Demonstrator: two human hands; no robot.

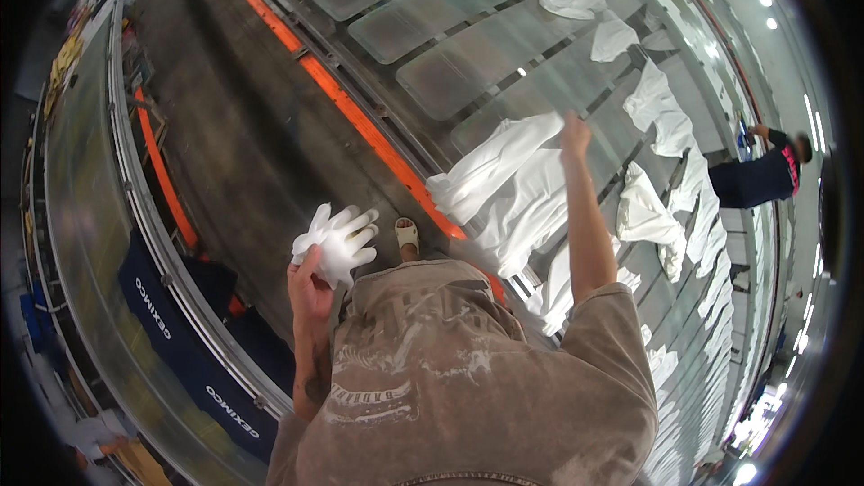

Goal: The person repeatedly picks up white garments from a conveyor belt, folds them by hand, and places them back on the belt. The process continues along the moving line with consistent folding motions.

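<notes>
Low in front of me, my left hand point(312, 283) pinches a bunch of white gloves point(337, 243) by the cuff end, their fingers fanning out to the right. My right hand point(576, 135), slightly blurred, reaches over the long table and grips the far corner of a white fabric piece point(503, 158). That piece stretches, creased, from the hand towards the table's near edge. Right beside it, under my forearm, lies a second crumpled white fabric piece point(523, 216). More white cloth point(560, 283) is bunched closer to my body, partly hidden by my arm.
The long table point(439, 81) carries rows of rectangular panels and several loose white pieces point(658, 108). An orange rail point(351, 101) runs along its near side. Dark lettered fabric point(196, 358) hangs by another table point(88, 182) on the left. Another person point(763, 175) stands across the table.
</notes>
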